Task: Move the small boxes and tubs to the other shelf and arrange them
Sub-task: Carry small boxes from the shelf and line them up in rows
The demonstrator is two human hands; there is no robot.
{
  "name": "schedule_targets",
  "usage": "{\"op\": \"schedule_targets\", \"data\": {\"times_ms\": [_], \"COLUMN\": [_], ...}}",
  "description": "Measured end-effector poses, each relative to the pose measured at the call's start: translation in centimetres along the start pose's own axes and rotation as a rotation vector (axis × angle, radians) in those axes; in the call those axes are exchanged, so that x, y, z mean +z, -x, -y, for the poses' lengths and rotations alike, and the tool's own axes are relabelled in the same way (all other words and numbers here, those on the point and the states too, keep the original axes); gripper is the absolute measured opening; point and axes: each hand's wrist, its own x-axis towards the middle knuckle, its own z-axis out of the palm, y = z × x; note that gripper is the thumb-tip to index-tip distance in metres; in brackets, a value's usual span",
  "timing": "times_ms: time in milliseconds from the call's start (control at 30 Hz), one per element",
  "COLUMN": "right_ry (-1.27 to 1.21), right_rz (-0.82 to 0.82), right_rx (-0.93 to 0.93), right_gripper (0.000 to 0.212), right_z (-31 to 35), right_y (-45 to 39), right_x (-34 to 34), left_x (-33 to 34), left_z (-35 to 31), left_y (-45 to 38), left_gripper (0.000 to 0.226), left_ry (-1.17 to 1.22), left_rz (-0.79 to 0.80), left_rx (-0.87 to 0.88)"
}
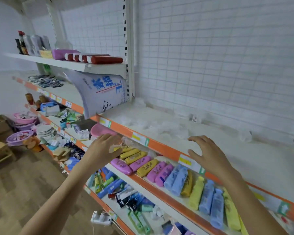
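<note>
A row of small oblong boxes in yellow [131, 154], pink [121, 164] and blue [176, 179] lies on the middle shelf [159, 187]. My left hand [104, 147] reaches over the left end of this row, fingers curled on a clear plastic wrapper [124, 141] beside the yellow boxes. My right hand [206, 155] hovers open, fingers spread, at the orange front edge of the upper shelf [161, 149], holding nothing. The upper shelf's white surface [227, 150] carries only crumpled clear plastic [168, 128].
A large white sack [100, 94] with blue print leans at the upper shelf's left end. A higher shelf [66, 62] holds red tubes and bottles. Lower shelves carry tubes and packets [112, 184]. Pink and purple basins [22, 126] stand at the left above wooden flooring.
</note>
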Motion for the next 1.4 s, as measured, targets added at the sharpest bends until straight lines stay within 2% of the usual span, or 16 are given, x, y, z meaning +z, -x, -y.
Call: {"op": "schedule_targets", "data": {"times_ms": [133, 300, 433, 633, 767, 900, 933, 1067, 1167, 1233, 1333, 1400], "right_ry": [-0.034, -0.052, -0.15, -0.353, -0.428, -0.475, -0.495, -0.506, -0.51, -0.53, -0.619, -0.656], "right_rz": [0.048, 0.213, 0.297, 0.268, 0.21, 0.13, 0.102, 0.004, 0.013, 0.012, 0.076, 0.157], "right_rx": [0.009, 0.012, 0.132, 0.256, 0.352, 0.443, 0.473, 0.553, 0.601, 0.646, 0.691, 0.674], "right_gripper": [0.041, 0.055, 0.065, 0.059, 0.045, 0.053, 0.051, 0.036, 0.02, 0.017, 0.027, 0.042], "right_z": [-1.6, -3.1, -4.3, -5.3, -5.7, -5.3, -5.1, -4.4, -4.7, -5.2, -5.3, -5.1], "right_y": [-7.3, -14.0, -17.2, -20.0, -21.7, -23.3, -23.7, -24.4, -24.1, -23.9, -23.5, -23.1], "right_x": [1.2, 4.5, 6.7, 7.7, 7.7, 7.6, 7.7, 8.5, 9.0, 9.0, 8.4, 7.9], "left_x": [2.2, 6.4, 9.7, 12.7, 13.7, 13.8, 13.7, 14.2, 14.6, 14.8, 14.8, 14.9], "left_z": [1.2, 2.6, 4.6, 7.6, 9.2, 9.9, 9.9, 10.1, 10.1, 10.2, 11.4, 12.2], "left_y": [-8.7, -16.7, -20.9, -25.4, -27.6, -29.8, -30.3, -32.4, -33.3, -33.5, -33.7, -33.8], "left_gripper": [0.044, 0.049, 0.057, 0.058, 0.052, 0.081, 0.079, 0.034, 0.035, 0.034, 0.029, 0.05], "left_ry": [-0.015, -0.111, -0.174, -0.036, 0.057, 0.177, 0.235, 0.324, 0.349, 0.45, 0.636, 0.644], "left_rz": [0.082, 0.228, 0.382, 0.518, 0.501, 0.478, 0.483, 0.569, 0.634, 0.656, 0.741, 0.825], "left_rx": [0.013, 0.06, 0.116, 0.25, 0.362, 0.408, 0.403, 0.279, 0.22, 0.157, 0.105, 0.136]}}
